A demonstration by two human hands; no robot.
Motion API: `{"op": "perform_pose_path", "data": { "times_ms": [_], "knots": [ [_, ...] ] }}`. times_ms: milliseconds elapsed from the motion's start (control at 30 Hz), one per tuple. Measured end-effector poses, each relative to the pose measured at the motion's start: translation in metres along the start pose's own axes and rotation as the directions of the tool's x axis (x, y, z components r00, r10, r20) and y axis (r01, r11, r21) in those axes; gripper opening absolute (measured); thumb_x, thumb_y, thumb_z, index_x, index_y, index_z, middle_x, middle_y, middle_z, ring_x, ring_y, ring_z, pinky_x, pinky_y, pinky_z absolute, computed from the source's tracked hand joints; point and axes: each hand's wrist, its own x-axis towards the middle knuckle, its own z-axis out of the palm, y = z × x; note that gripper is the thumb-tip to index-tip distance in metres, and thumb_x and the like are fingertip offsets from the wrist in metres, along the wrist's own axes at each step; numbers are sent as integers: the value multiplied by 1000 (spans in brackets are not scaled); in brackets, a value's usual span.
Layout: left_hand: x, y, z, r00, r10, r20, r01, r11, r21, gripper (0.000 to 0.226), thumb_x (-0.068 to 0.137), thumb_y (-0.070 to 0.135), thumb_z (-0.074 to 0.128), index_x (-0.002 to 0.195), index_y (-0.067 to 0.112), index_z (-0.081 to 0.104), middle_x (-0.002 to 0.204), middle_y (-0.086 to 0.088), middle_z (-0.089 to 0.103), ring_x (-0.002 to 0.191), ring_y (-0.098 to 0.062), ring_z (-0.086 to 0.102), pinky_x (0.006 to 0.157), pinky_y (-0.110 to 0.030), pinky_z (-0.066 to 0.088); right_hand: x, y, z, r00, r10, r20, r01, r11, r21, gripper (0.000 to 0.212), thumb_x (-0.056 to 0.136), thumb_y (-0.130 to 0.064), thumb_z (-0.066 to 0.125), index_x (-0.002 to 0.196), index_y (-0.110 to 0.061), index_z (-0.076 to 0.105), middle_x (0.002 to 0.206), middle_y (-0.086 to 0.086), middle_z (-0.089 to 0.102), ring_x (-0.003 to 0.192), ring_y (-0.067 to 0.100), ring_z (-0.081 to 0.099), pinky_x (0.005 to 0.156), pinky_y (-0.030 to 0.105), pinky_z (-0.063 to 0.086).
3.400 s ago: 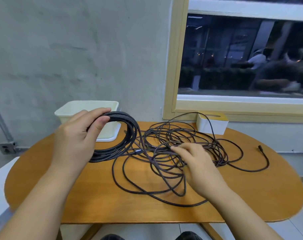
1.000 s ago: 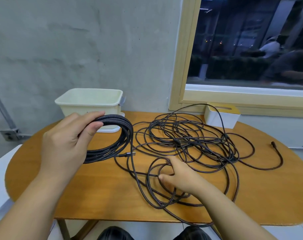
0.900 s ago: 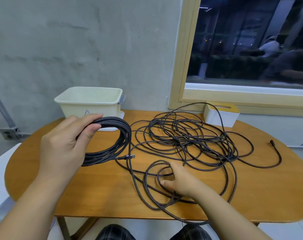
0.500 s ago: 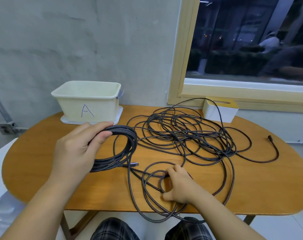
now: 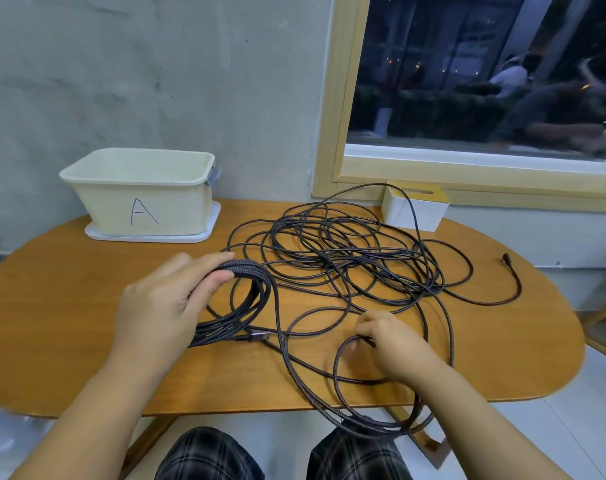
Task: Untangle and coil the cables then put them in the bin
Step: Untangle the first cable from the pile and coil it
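Braided black coil (image 5: 239,303) is gripped by left hand (image 5: 163,306) on table (image 5: 69,306). Loose strand (image 5: 343,348) of tangled cable (image 5: 346,265) is pinched by right hand (image 5: 395,348); loops hang off front edge. Bin (image 5: 142,199) marked "A" at rear left.

The left hand (image 5: 159,306) covers part of the coil (image 5: 239,306); the right hand (image 5: 395,348) hides its fingertips' hold on the cable (image 5: 336,362).

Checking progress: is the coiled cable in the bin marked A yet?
Out. The coiled cable is gripped by the left hand above the table, apart from the bin.
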Motion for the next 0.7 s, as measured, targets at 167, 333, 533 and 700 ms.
{"op": "perform_pose_path", "data": {
  "times_ms": [167,333,533,700],
  "knots": [
    [10,11,2,996,-56,-62,53,997,-58,36,92,41,46,112,21,68,71,-1,61,71,-13,49,60,-30,39,-10,5,1,999,39,38,-37,998,-54,35,95,-41,43,121,-25,59,131,-2,48,121,17,37,99,34,40],
    [7,18,6,999,-39,-37,36,996,-84,34,92,41,46,113,23,67,75,6,61,71,-9,51,60,-30,39,5,-21,22,998,62,9,-61,995,-74,63,89,-68,29,117,-23,63,132,-3,49,126,18,33,102,39,33],
    [-7,15,6,999,-54,-2,53,996,-76,35,91,41,47,111,22,69,65,14,43,64,-8,44,53,-22,31,22,-18,51,958,283,-43,-279,956,89,82,83,-61,51,148,-21,21,156,4,17,144,26,9,116,45,13],
    [-9,12,10,997,-71,7,72,993,-93,35,91,40,48,111,21,69,66,17,41,64,-3,44,54,-17,29,18,1,57,943,318,-98,-307,945,112,71,88,-56,46,145,-19,28,146,-1,33,136,19,24,114,40,17]
  ]
}}
